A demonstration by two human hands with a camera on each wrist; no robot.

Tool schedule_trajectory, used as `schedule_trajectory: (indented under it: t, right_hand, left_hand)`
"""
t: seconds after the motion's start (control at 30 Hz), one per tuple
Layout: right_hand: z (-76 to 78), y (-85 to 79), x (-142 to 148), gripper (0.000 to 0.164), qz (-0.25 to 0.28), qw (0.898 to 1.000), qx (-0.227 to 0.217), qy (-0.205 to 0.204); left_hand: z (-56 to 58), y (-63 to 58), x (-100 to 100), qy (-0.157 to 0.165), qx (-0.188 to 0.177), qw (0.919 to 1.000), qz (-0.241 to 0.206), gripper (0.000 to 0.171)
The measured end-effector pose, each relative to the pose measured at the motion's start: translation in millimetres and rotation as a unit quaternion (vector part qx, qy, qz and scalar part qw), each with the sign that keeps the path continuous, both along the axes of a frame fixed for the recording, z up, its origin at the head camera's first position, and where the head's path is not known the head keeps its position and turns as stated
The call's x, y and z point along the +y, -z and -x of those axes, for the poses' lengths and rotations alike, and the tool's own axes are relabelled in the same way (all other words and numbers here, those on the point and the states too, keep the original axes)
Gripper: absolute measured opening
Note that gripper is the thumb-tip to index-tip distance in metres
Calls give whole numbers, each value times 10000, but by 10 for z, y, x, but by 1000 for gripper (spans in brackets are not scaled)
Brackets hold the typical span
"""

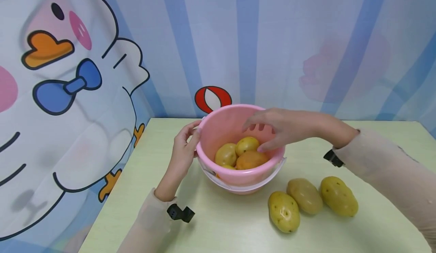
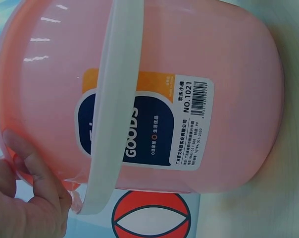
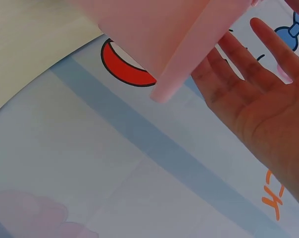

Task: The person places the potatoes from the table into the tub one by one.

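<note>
A pink bucket [image 1: 246, 174] stands on the table, its white handle [image 2: 119, 104] lowered against the front. At its left rim my left hand [image 1: 182, 147] grips the edge between thumb and fingers. My right hand [image 1: 284, 126] reaches over the right side with fingers spread and nothing held in them. Below it, inside the bucket, lie several potatoes, among them a yellow potato [image 1: 247, 144] and a browner, orange-tinted rounded one [image 1: 252, 160] close to the thumb. In the right wrist view, the right hand [image 3: 253, 99] is beyond the rim, its fingertips partly hidden by the bucket.
Three potatoes lie on the table right of the bucket: one at the front [image 1: 284, 211], one in the middle [image 1: 304, 196] and one at the right [image 1: 338, 196]. The pale table [image 1: 218, 226] ends at a striped cartoon backdrop [image 1: 218, 41] behind and left.
</note>
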State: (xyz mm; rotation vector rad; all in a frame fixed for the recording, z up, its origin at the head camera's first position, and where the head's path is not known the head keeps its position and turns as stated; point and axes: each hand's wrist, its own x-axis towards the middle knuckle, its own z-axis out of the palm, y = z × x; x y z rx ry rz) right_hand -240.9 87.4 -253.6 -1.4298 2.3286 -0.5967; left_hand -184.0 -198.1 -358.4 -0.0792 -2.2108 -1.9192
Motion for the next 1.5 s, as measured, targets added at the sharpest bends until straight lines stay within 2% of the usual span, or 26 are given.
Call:
schedule_trajectory:
  t: [0.47,0.9,1.23,1.5]
  right_hand:
    - [28,22,198,43,765,9968,215,57]
    - [45,-13,415,38,1215,9910,527,189]
    - [30,-30,599,38,1259,9895,530,472]
    - [5,32,768,38,1214,9889,511,691]
  left_hand:
    - [-12,2,2,19,6,10000,25,38]
    - [-3,-1,4,30,57,10000,-12,40]
    - [-1,-11,1,38,51,10000,24,40]
    - [-5,-9,2,27,18,10000,-8,39]
